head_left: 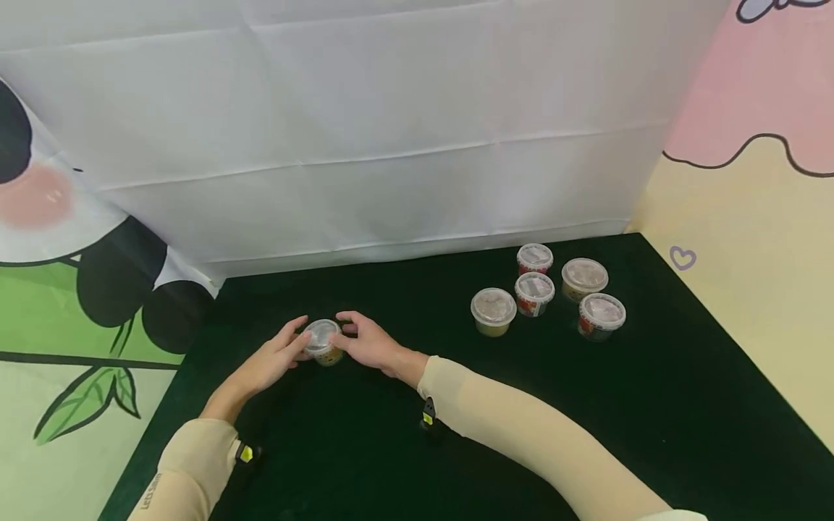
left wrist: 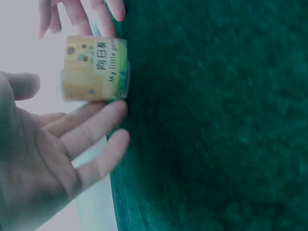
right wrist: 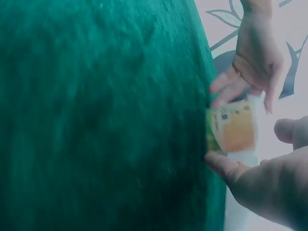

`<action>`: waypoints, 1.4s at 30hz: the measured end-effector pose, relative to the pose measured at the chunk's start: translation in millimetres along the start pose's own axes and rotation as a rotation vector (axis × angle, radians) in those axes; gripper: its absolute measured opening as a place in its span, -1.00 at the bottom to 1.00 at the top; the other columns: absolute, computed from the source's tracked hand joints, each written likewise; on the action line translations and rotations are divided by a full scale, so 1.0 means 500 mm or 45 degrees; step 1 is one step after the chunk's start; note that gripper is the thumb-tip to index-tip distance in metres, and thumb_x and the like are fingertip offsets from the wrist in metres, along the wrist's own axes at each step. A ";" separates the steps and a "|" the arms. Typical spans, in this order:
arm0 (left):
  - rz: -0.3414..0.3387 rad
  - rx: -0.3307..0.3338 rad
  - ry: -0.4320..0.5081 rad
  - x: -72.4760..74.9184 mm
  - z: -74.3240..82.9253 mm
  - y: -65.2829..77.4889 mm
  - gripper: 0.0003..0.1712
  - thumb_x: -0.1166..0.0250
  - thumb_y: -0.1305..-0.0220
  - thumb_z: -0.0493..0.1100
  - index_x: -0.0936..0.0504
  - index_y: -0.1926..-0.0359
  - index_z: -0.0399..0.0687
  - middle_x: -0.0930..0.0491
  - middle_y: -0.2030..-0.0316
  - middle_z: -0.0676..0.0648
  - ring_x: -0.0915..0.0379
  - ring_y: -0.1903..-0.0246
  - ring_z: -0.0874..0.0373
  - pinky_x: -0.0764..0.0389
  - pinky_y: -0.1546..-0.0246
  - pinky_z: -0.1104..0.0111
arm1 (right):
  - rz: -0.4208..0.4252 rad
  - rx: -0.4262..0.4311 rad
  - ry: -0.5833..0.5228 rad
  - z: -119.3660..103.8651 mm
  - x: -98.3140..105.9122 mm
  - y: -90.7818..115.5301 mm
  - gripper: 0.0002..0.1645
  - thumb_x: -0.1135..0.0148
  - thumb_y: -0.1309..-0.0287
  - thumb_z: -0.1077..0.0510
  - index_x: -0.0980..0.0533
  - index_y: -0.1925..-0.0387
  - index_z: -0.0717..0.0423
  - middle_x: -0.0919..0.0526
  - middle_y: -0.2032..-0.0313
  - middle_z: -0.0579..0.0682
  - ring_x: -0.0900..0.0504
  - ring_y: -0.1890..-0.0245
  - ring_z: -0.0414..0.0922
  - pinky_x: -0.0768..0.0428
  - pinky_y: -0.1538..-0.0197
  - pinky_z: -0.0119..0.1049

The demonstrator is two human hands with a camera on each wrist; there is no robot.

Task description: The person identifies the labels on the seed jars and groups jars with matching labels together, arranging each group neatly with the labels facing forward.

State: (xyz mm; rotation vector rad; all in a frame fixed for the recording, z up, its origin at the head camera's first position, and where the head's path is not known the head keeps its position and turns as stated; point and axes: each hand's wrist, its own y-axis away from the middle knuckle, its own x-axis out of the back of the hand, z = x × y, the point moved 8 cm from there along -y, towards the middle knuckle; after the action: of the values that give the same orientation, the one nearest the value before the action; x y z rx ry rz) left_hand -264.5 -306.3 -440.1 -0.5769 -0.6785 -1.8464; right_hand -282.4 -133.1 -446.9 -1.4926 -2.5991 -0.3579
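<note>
A small lidded plastic cup point(head_left: 323, 343) with a yellow-and-green label stands on the dark green tabletop between both hands. On its label, "My little" is readable in the left wrist view, where the cup point(left wrist: 94, 70) appears sideways. My left hand point(head_left: 274, 360) is at its left side, fingers extended and fingertips against it or very near; the thumb is apart in the left wrist view. From the other side reaches my right hand point(head_left: 374, 346), fingers loosely bent beside the cup. In the right wrist view a right fingertip point(right wrist: 224, 163) meets the cup's side, with the thumb held off.
Several similar lidded cups stand grouped at the back right, among them a yellowish one point(head_left: 493, 312) nearest the hands and a dark-red one point(head_left: 601, 317) at the right. A white sheet point(head_left: 404, 130) rises behind the table, with printed panels at both sides.
</note>
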 end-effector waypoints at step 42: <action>-0.332 -0.707 -0.154 -0.510 0.597 -0.206 -0.25 -0.05 -0.54 0.20 -0.09 -0.57 0.05 -0.08 -0.51 -0.01 -0.21 -0.40 0.20 -0.34 -0.33 0.35 | 0.415 0.254 0.777 0.118 0.716 0.474 -0.14 -0.20 -0.46 0.10 0.01 -0.56 0.26 -0.08 -0.45 0.49 -0.14 -0.35 0.54 -0.27 -0.15 0.52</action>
State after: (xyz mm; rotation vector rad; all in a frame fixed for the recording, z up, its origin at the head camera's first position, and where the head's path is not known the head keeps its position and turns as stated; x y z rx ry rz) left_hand -249.6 98.3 -412.4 -1.0025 -0.3183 -2.2740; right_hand -258.2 295.9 -390.5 -1.4229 -1.8340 -0.4194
